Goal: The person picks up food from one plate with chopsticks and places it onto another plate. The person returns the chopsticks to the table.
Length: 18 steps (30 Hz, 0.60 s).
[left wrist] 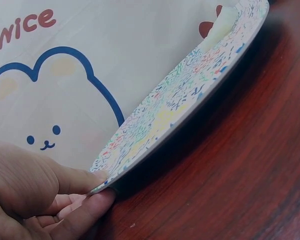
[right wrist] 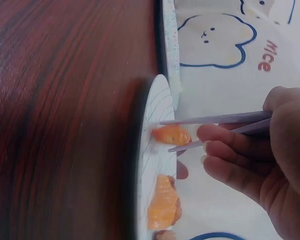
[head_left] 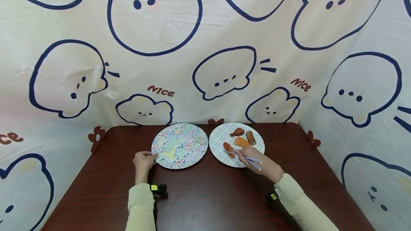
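Observation:
My left hand (head_left: 143, 163) pinches the near-left rim of a round, multicoloured speckled plate (head_left: 176, 149) between thumb and fingers. A pale whitish piece of food (head_left: 201, 140) lies near that plate's right side. In my right hand (head_left: 264, 167) is a pair of light purple chopsticks (right wrist: 215, 119). Their tips lie either side of an orange-red piece of food (right wrist: 170, 135) on the white checked plate (head_left: 221, 136); whether they squeeze it I cannot tell. Beside it lie an orange-topped piece (head_left: 240, 142), a brown drumstick (head_left: 237, 132) and a brown cylindrical piece (head_left: 251, 138).
Both plates stand side by side near the back edge of a dark brown wooden table (head_left: 205, 195). Behind the table hangs a pale cloth (head_left: 179, 77) printed with cartoon bears. A black wrist camera (head_left: 158, 189) sits by the left cuff.

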Each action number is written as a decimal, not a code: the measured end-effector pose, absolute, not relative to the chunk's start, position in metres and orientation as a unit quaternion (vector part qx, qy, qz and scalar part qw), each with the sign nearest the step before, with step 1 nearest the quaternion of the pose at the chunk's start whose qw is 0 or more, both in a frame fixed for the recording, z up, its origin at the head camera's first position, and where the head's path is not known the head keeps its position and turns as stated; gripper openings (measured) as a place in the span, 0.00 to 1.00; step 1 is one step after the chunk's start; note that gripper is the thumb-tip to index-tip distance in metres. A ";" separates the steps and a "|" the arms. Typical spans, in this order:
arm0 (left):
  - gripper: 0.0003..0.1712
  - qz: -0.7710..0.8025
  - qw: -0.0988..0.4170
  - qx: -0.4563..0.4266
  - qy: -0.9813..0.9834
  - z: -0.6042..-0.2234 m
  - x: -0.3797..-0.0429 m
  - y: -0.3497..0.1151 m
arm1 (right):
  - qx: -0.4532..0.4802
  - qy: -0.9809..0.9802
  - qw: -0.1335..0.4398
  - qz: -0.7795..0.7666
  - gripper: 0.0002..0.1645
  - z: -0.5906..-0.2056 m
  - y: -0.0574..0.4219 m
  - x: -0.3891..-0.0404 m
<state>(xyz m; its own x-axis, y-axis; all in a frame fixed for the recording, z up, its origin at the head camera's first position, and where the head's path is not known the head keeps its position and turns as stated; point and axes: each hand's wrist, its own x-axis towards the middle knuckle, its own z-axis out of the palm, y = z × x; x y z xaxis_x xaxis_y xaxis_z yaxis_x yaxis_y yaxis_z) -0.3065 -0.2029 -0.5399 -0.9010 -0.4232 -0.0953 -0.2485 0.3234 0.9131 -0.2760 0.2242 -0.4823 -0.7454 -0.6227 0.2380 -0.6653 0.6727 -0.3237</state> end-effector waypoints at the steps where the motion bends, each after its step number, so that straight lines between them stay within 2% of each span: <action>1: 0.18 -0.543 0.080 0.206 -0.810 -0.540 -0.307 -0.203 | 0.353 -0.915 0.052 0.188 0.24 -0.482 0.223 -0.275; 3: 0.18 -0.543 0.081 0.202 -0.811 -0.540 -0.307 -0.202 | 0.353 -0.919 0.052 0.167 0.22 -0.482 0.222 -0.275; 6: 0.18 -0.542 0.082 0.201 -0.812 -0.541 -0.308 -0.202 | 0.338 -0.926 0.045 0.163 0.24 -0.481 0.221 -0.276; 13: 0.18 -0.540 0.083 0.201 -0.813 -0.540 -0.307 -0.203 | 0.355 -0.900 0.039 0.250 0.21 -0.483 0.229 -0.280; 18: 0.18 -0.539 0.084 0.200 -0.814 -0.541 -0.307 -0.202 | 0.358 -0.904 0.046 0.231 0.20 -0.479 0.233 -0.275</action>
<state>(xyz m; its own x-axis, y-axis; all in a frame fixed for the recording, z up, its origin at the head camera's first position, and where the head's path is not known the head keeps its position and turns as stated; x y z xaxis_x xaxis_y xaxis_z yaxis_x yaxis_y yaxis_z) -0.3068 -0.2023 -0.5405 -0.9054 -0.4172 -0.0789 -0.2352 0.3380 0.9113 -0.2747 0.2328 -0.4790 -0.7395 -0.6255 0.2488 -0.6681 0.6371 -0.3843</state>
